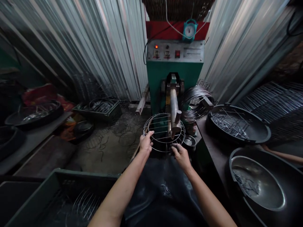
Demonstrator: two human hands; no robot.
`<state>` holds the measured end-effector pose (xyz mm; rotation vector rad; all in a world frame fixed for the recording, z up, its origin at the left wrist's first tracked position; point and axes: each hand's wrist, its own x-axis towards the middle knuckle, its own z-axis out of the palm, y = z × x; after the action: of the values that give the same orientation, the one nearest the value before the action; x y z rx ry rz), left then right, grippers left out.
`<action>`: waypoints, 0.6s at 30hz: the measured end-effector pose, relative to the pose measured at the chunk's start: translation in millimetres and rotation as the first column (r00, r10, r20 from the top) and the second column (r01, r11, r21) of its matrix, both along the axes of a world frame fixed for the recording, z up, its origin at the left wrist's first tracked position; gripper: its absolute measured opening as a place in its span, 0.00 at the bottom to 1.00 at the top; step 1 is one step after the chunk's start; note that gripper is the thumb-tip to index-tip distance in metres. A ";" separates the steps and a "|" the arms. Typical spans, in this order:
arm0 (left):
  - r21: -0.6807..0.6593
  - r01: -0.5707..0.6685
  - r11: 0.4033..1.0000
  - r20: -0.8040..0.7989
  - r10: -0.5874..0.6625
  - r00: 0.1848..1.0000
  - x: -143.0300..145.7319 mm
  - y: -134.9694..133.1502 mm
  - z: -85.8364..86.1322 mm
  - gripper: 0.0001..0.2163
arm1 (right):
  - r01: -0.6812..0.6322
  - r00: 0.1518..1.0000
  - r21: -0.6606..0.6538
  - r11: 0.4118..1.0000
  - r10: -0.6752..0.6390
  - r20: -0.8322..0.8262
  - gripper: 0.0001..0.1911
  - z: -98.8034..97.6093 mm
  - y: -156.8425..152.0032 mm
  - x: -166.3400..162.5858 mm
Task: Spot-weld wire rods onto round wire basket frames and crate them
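My left hand (146,142) is closed on the left side of a round wire rack (161,138), thumb lying over the rim. The rack has double rings joined by parallel cross wires and lies roughly level. My right hand (180,155) pinches at the rack's front rim; whether its fingertips hold the rim or a small wire piece cannot be made out. Just above them, the metal arm (174,102) of a green spot welder (155,71) reaches over the rack, its tip close to the wires. Several short bent wires (165,189) lie on the dark apron (144,195) over my lap.
A wire coil (197,102) hangs right of the machine. Black pans (265,134) with wire pieces and a metal bowl (272,192) stand at right, another person's arm (284,156) between them. Green crates (56,173) hold wire parts at left. A clock (189,31) tops the machine.
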<state>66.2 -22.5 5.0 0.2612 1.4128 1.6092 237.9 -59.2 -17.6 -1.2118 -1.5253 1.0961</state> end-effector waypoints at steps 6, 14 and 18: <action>-0.020 -0.009 1.000 0.040 0.010 0.999 2.2 3.3 -2.3 0.18 | 0.006 0.999 -0.043 0.999 -0.008 -0.039 0.13 7.2 0.2 -1.1; -0.029 -0.010 1.000 0.042 0.011 0.999 3.0 6.6 -3.9 0.17 | -0.003 0.996 -0.037 0.999 0.000 -0.092 0.13 3.1 5.8 -2.0; -0.033 -0.013 0.999 0.043 0.015 0.999 3.1 9.1 -5.5 0.17 | -0.006 0.995 -0.023 1.000 0.004 -0.103 0.14 2.8 10.5 -1.1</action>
<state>69.2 -13.3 -0.5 0.1966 1.4098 1.5922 236.8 -48.6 -14.8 -1.1497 -1.4418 1.1646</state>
